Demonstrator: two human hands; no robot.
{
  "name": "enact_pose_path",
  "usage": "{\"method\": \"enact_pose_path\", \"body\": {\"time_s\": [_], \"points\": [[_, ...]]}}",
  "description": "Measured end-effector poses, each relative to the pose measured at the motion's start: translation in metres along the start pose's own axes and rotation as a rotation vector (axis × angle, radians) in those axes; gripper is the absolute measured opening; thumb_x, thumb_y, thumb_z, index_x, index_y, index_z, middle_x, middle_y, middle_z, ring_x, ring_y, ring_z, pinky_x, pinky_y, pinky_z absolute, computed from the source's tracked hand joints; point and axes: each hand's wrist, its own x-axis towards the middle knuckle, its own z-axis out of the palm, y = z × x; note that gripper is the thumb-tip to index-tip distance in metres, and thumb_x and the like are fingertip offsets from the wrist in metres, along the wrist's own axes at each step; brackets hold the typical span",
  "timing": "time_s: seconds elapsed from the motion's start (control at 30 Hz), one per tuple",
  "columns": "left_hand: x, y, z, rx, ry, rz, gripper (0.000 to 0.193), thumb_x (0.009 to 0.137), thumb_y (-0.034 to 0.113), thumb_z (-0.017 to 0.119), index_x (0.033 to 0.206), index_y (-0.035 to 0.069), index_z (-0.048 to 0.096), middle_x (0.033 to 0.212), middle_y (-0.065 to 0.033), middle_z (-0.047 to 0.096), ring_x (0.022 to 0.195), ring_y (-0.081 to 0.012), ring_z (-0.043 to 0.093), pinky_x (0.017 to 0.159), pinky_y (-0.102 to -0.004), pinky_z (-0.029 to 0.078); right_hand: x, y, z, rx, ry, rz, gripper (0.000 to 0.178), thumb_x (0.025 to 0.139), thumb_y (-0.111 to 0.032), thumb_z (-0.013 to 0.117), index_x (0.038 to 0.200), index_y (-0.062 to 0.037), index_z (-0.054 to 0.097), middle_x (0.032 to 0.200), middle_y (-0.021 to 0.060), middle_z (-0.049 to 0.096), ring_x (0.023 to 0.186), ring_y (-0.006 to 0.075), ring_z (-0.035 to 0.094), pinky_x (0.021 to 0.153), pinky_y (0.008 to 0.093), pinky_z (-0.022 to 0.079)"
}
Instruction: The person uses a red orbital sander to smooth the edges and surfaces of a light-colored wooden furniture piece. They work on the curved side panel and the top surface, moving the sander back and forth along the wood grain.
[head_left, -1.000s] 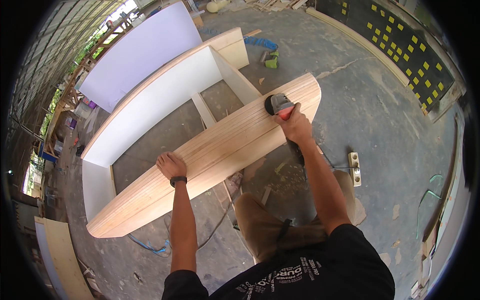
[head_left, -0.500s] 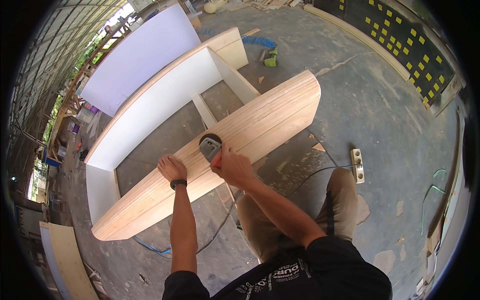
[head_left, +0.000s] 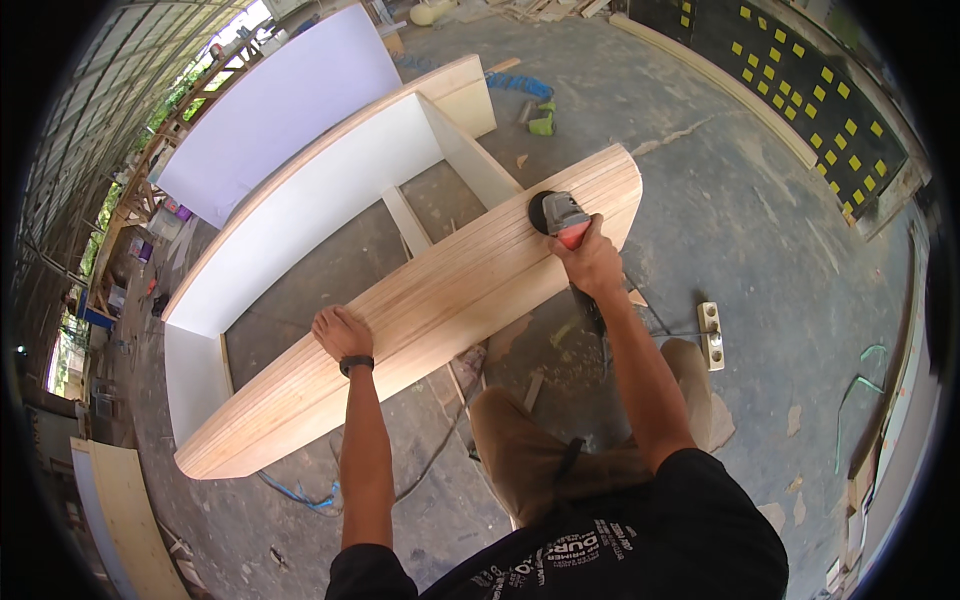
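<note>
A long wooden panel (head_left: 455, 275), curved along its edge and made of pale strips, lies slanting across the middle as the near side of a large frame. My right hand (head_left: 590, 265) is wrapped round the body of a grey and red angle grinder (head_left: 568, 218). The grinder's dark round disc sits against the panel near its right end. Farther left, my left hand (head_left: 341, 332) rests on the panel's upper surface, palm down with the fingers laid over the wood. Its wrist carries a dark band.
White inner walls (head_left: 310, 215) and a crossbar (head_left: 407, 222) form the frame behind the panel. A lilac sheet (head_left: 285, 110) stands beyond it. On the floor lie a power strip (head_left: 711, 336), a green tool (head_left: 542, 120) and a coiled blue hose (head_left: 520, 83). Cords run near my knees.
My right hand has carried the angle grinder right and away along the panel, from its middle to near the right end. My left hand stays in about the same place.
</note>
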Motion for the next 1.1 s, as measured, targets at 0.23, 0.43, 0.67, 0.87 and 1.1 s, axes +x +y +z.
{"method": "enact_pose_path", "body": {"time_s": [0.23, 0.43, 0.67, 0.87, 1.1], "points": [[0.000, 0.005, -0.004, -0.032, -0.031, -0.012, 0.019, 0.104, 0.016, 0.051, 0.101, 0.003, 0.064, 0.105, -0.0173, 0.065, 0.107, -0.0391, 0.057, 0.100, -0.0515, 0.042, -0.074, -0.055, 0.063, 0.112, -0.248, -0.176, 0.073, 0.088, -0.051, 0.079, 0.127, 0.0006, 0.044, 0.103, 0.0283, 0.072, 0.092, 0.0495, 0.072, 0.082, 0.0570, 0.057], [0.001, -0.003, -0.003, 0.012, -0.050, -0.004, 0.020, 0.104, 0.017, 0.050, 0.100, 0.003, 0.064, 0.105, -0.0172, 0.065, 0.107, -0.0390, 0.057, 0.100, -0.0515, 0.042, -0.112, -0.087, 0.087, 0.071, -0.407, -0.296, 0.076, 0.087, -0.046, 0.080, 0.136, -0.0009, 0.044, 0.102, 0.0251, 0.073, 0.089, 0.0466, 0.073, 0.078, 0.0545, 0.057], [0.000, -0.006, -0.005, 0.020, -0.054, 0.005, 0.021, 0.105, 0.018, 0.050, 0.102, 0.003, 0.065, 0.105, -0.0175, 0.064, 0.107, -0.0394, 0.057, 0.100, -0.0523, 0.042, -0.069, -0.037, 0.050, 0.104, -0.204, -0.181, 0.072, 0.086, -0.049, 0.080, 0.129, -0.0019, 0.045, 0.100, 0.0251, 0.073, 0.090, 0.0463, 0.073, 0.078, 0.0552, 0.058], [0.000, -0.001, 0.000, -0.012, -0.022, -0.010, 0.020, 0.104, 0.017, 0.050, 0.101, 0.002, 0.064, 0.105, -0.0175, 0.065, 0.106, -0.0391, 0.057, 0.099, -0.0523, 0.042, 0.007, 0.031, 0.001, 0.016, 0.025, 0.018, 0.079, 0.085, -0.059, 0.079, 0.124, 0.0008, 0.046, 0.099, 0.0313, 0.073, 0.096, 0.0517, 0.071, 0.085, 0.0574, 0.056], [0.000, 0.001, 0.002, 0.005, -0.018, -0.023, 0.019, 0.103, 0.016, 0.051, 0.100, 0.002, 0.064, 0.104, -0.0177, 0.065, 0.105, -0.0391, 0.057, 0.099, -0.0520, 0.042, 0.010, 0.033, 0.008, 0.024, 0.031, -0.026, 0.084, 0.087, -0.063, 0.076, 0.127, 0.0042, 0.046, 0.100, 0.0312, 0.073, 0.097, 0.0514, 0.071, 0.083, 0.0569, 0.056]]}}
